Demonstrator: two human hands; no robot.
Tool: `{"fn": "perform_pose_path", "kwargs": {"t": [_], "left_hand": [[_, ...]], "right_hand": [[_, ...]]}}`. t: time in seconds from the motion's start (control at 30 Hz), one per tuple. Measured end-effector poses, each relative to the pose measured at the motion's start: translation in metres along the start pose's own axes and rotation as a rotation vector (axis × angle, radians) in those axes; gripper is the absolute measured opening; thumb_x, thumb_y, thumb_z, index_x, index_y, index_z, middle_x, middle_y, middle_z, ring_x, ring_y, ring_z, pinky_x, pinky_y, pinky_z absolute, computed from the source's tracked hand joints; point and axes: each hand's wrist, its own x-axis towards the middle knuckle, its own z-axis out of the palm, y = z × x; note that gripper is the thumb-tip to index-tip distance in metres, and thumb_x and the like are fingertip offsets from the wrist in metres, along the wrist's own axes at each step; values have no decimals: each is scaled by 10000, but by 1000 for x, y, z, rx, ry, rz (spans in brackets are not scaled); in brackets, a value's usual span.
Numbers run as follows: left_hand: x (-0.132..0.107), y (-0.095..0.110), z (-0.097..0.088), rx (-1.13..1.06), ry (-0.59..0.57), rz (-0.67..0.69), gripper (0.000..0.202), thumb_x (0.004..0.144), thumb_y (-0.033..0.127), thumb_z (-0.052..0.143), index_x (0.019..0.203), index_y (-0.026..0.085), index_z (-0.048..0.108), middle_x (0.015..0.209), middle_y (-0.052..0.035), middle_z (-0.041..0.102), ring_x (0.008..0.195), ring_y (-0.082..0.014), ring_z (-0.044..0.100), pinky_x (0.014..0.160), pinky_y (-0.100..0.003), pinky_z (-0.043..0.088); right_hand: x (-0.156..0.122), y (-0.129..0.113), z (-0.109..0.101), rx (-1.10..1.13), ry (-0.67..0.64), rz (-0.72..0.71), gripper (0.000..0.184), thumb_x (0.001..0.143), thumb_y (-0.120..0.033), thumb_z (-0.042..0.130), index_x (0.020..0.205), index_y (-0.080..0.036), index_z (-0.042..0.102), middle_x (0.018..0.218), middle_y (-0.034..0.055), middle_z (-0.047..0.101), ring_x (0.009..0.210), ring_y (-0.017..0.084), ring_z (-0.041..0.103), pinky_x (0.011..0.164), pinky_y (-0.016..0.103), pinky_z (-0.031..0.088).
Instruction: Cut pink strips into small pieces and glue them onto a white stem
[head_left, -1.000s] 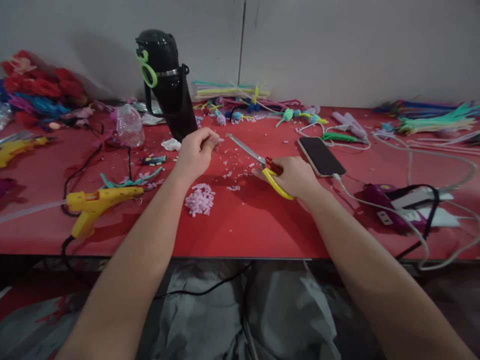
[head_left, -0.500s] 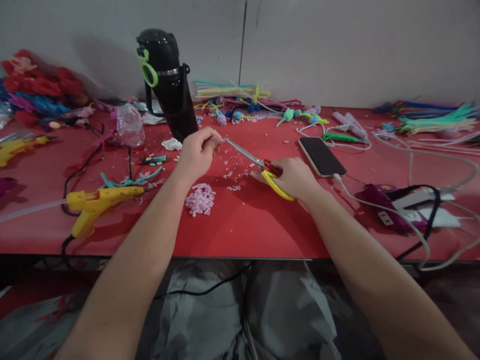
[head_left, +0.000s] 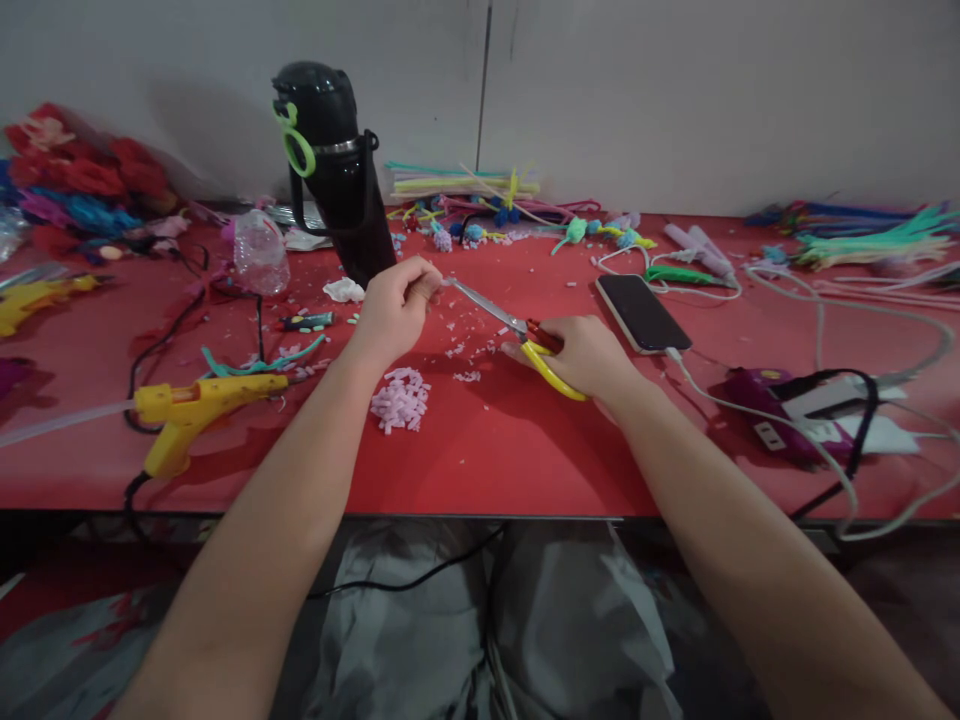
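My right hand grips scissors with yellow and red handles. Their blades look closed or nearly so, and the tips point up and left toward my left hand. That hand is closed in a pinch, its fingertips right by the blade tips. Whatever is between those fingers is too small to make out. Below it on the red table lies a small heap of cut lilac pieces. Tiny lilac scraps are strewn under the scissors.
A tall black bottle stands behind my left hand. At left lies a yellow glue gun with its cord. A phone on a white cable and a purple power strip are at right. Pipe cleaners lie along the wall.
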Motion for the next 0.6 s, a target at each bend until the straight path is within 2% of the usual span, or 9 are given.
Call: {"fn": "perform_pose_path", "kwargs": {"t": [0.4,0.6], "left_hand": [[0,2,1,-6,-4,9,254,966,318,506,745,204,557,695,-13,591,649,-127,527,632,-282,428],[0,1,1,2,-10,2,275,978,358,497,758,203,555,713,-19,611,671,-131,540,656,-280,443]], "right_hand": [[1,2,2,-12,-8,-3,559,813,-719,534,596,-216,419,575,24,458,544,137,331,550,316,212],[2,2,3,-4,-6,-8,573,811,-735,528,596,-216,416,564,20,444,544,134,312,549,311,208]]}}
